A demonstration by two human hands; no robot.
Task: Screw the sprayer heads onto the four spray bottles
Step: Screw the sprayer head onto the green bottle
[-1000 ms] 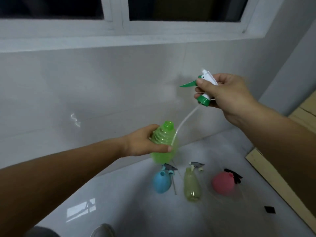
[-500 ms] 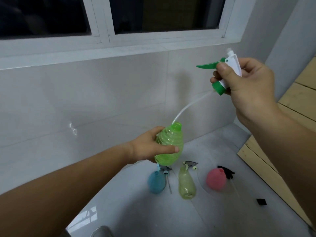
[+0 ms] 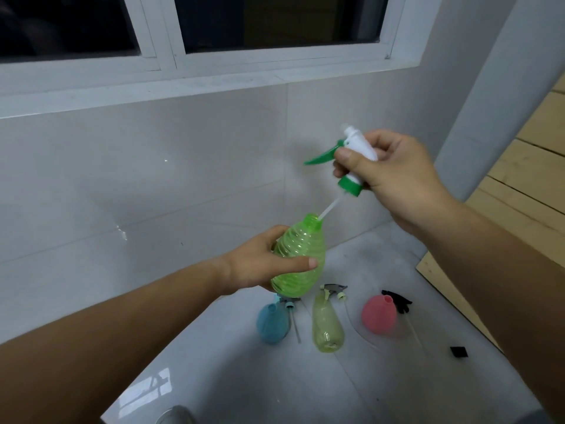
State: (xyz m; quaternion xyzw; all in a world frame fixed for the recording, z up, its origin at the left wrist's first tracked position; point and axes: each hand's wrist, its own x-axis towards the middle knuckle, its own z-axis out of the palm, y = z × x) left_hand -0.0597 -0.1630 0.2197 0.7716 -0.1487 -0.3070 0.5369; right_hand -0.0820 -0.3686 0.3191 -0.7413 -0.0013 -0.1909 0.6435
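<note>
- Left hand (image 3: 260,264): wrapped around the belly of the green bottle (image 3: 298,255), fingers closed on the ribbed wall. The bottle is held in the air, tilted so that its open neck points toward 1 o'clock, presumably to face the incoming tube.
- Right hand (image 3: 394,175): at 1 o'clock from the bottle, thumb and fingers pinching the white body of the green sprayer head (image 3: 351,162). The trigger points to 9 o'clock and the green collar faces down toward the neck.
- Dip tube (image 3: 330,208): runs from the collar into the bottle mouth. The collar is apart from the neck, so threading has not yet begun.
- Floor (image 3: 397,393), at 6 o'clock from the held bottle: the blue bottle (image 3: 272,324), yellow bottle (image 3: 326,327) and pink bottle (image 3: 378,315) lie on their sides, each with a loose sprayer head just beside its neck. Judged progress: none of the four is finished.
</note>
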